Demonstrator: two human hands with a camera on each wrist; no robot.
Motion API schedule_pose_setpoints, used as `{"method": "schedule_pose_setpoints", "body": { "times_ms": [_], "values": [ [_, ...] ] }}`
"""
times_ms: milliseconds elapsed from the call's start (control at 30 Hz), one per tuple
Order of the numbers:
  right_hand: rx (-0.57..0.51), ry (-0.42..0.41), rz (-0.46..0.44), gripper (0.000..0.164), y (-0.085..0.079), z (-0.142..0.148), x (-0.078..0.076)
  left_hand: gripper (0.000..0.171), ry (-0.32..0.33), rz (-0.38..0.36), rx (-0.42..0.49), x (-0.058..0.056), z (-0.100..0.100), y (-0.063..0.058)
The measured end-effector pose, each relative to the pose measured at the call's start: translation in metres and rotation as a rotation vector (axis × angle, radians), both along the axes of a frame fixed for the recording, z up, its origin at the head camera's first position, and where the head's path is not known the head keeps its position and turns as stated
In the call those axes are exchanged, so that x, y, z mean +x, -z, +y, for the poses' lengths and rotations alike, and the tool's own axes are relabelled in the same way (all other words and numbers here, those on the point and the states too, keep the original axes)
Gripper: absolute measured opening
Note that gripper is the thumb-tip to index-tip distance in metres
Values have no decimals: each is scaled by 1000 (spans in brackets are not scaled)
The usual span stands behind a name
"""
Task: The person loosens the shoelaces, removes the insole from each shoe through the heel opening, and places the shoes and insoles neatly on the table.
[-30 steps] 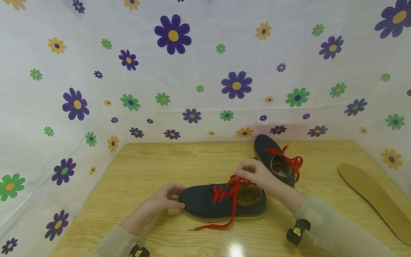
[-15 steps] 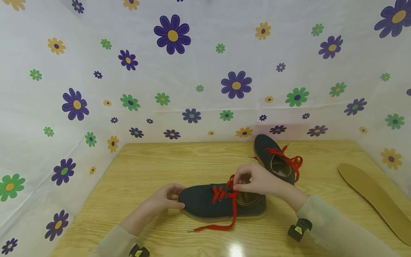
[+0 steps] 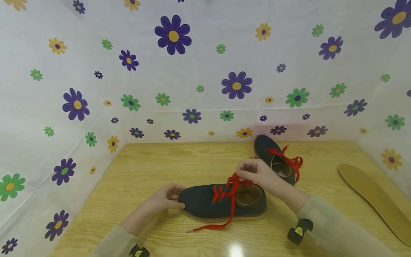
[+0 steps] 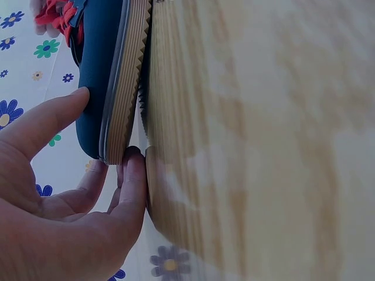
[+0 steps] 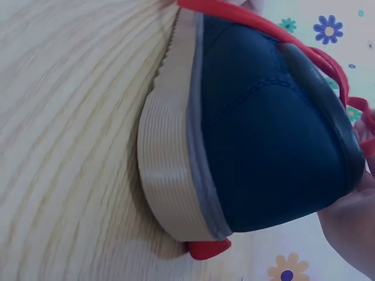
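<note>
A dark navy shoe (image 3: 199,201) with a pale sole lies on the table, toe to the left. At its toe my left hand (image 3: 162,198) grips with the thumb on the upper; in the left wrist view the fingers (image 4: 133,175) reach the sole's tip. Above the shoe's opening, my right hand (image 3: 258,175) pinches the red shoelace (image 3: 233,192) between thumb and finger. One lace end trails onto the table in front of the shoe. The right wrist view has the shoe's heel (image 5: 263,140) close up, hiding most of the right hand.
Behind the right hand stands a second navy shoe (image 3: 265,148) with red laces, near the back edge. A tan insole (image 3: 369,192) lies at the right of the wooden table (image 3: 154,160). Flower-printed white cloth (image 3: 192,64) rises at the back and sides.
My right hand dips toward the shoe's tongue at half a second ago, then lifts back up, raising the shoelace. The left hand and the shoe stay put.
</note>
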State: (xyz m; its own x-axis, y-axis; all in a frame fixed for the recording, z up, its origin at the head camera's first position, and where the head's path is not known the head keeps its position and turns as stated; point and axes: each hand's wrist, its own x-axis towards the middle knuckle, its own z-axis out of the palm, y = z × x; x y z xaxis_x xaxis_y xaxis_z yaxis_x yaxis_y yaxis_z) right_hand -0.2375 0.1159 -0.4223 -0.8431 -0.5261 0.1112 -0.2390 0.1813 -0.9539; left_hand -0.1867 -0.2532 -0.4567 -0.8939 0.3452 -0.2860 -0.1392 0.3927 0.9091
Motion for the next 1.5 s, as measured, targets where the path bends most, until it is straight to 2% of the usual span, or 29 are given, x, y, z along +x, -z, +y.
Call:
{"method": "schedule_pose_setpoints", "body": {
  "times_ms": [167, 267, 433, 567, 733, 833, 933, 1067, 1200, 1300, 1400, 1500],
  "values": [
    [-161, 111, -83, 10, -2, 1, 1, 62, 3, -6, 7, 0, 0, 0],
    [-269, 163, -123, 16, -2, 0, 2, 62, 3, -1, 0, 1, 1, 0],
    [-351, 175, -140, 27, 1, 0, 2, 62, 2, -6, 1, 1, 2, 0],
    [-270, 173, -110, 33, -1, 0, 1, 62, -2, -4, -6, 1, 2, -1],
    [-72, 151, -67, 32, -6, -1, 2, 62, 0, -1, -9, 0, 2, -2],
    [68, 111, -2, 32, -7, -4, 3, 62, 4, -4, -5, 0, 1, -2],
    [203, 65, 100, 32, -7, -6, 4, 63, 5, -5, -1, 0, 1, -2],
    [311, -4, 197, 27, -8, -10, 5, 63, 5, -7, 4, 1, 1, -2],
    [344, -91, 240, 22, -9, -9, 4, 63, 2, -15, 4, 1, 1, -2],
    [324, -138, 264, 16, -8, -7, 2, 63, -2, -14, -1, 1, 1, -2],
    [299, -141, 254, 10, -5, -6, -1, 63, -5, -8, -6, 1, 0, -1],
    [285, -95, 226, 8, -3, -5, -3, 63, -5, -6, -12, 1, 1, -1]
  ]
}}
